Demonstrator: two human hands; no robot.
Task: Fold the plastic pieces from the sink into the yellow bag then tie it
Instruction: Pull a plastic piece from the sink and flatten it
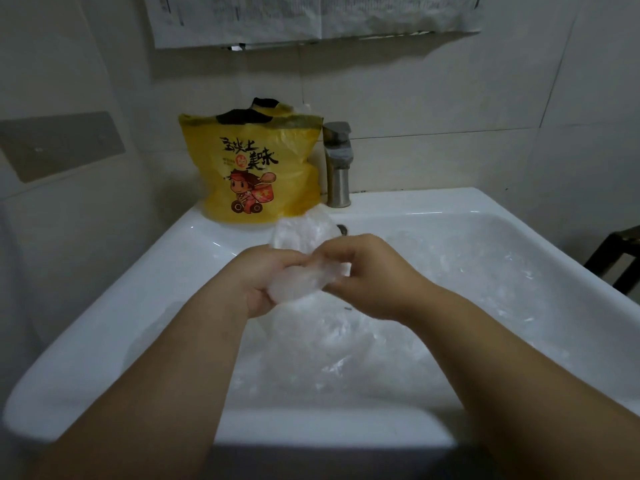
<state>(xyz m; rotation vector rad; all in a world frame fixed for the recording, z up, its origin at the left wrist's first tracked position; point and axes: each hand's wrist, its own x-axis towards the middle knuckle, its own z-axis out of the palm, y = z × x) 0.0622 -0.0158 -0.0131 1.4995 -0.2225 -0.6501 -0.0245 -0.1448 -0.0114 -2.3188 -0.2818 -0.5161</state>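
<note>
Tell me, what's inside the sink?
Crumpled clear plastic pieces lie across the sink basin. The left hand and right hand grip one piece above them, so the hands and arms hide part of the bottom.

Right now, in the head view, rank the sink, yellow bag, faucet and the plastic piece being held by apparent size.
1. sink
2. yellow bag
3. plastic piece and faucet, unranked: they look similar, and the piece is nearer the camera and partly covered by the left hand and right hand.
</note>
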